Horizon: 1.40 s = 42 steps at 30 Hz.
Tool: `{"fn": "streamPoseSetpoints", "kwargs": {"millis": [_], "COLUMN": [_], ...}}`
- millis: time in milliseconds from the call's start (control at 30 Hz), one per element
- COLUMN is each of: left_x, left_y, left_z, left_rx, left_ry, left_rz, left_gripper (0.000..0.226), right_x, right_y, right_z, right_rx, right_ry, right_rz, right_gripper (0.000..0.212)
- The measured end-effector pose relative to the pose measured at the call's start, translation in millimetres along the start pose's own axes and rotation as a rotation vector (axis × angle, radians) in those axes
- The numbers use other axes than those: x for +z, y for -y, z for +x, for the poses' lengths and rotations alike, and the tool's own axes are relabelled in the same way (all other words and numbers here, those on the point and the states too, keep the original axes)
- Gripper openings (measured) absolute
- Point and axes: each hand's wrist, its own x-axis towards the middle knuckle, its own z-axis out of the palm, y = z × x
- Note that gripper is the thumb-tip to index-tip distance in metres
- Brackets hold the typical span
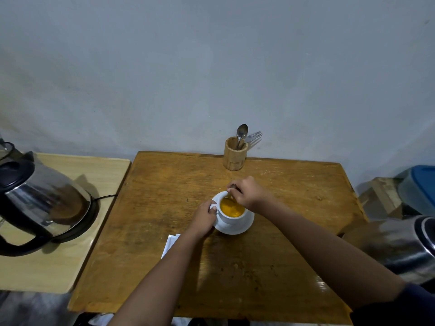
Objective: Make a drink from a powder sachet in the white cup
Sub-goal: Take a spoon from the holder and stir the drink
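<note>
A white cup (pixel 229 219) full of orange liquid stands on a white saucer (pixel 244 225) in the middle of the brown wooden table (pixel 164 208). My left hand (pixel 204 218) grips the cup by its handle on the left side. Above the cup's far rim, my right hand (pixel 247 192) is closed on a metal spoon (pixel 231 193) whose lower end dips into the drink. A white sachet (pixel 170 244) lies flat on the table, partly hidden under my left forearm.
A wooden holder (pixel 235 153) with a spoon and a fork stands at the table's far edge. A steel electric kettle (pixel 40 198) sits on a pale side table (pixel 58 260) to the left. A metal vessel (pixel 404 245) and a blue-lidded bin (pixel 419 187) are on the right.
</note>
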Motion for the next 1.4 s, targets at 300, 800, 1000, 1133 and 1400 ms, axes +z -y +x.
{"fn": "streamPoseSetpoints", "kwargs": {"millis": [300, 800, 1000, 1133, 1400], "left_x": [0.9, 1.8, 1.1, 0.5, 0.7], "left_y": [1.1, 0.5, 0.8, 1.1, -0.6], "left_z": [-0.3, 0.6, 1.1, 0.7, 0.1], "left_rx": [0.001, 0.005, -0.003, -0.002, -0.005], "left_ry": [0.002, -0.005, 0.002, 0.005, 0.009], "left_rz": [-0.025, 0.01, 0.014, 0.007, -0.003], "left_gripper": [0.024, 0.025, 0.025, 0.024, 0.025], "right_x": [-12.0, 0.1, -7.4, -9.8, -11.7], "right_y": [-10.2, -3.0, -10.0, -10.3, -5.8], "right_z": [-8.0, -5.3, -9.2, -12.7, -14.2], "right_rx": [-0.062, -0.055, -0.059, -0.052, -0.003], "right_ry": [0.145, 0.065, 0.144, 0.183, 0.16], "right_rz": [-0.196, -0.049, -0.191, -0.233, -0.051], "right_gripper": [0.029, 0.028, 0.03, 0.028, 0.016]}}
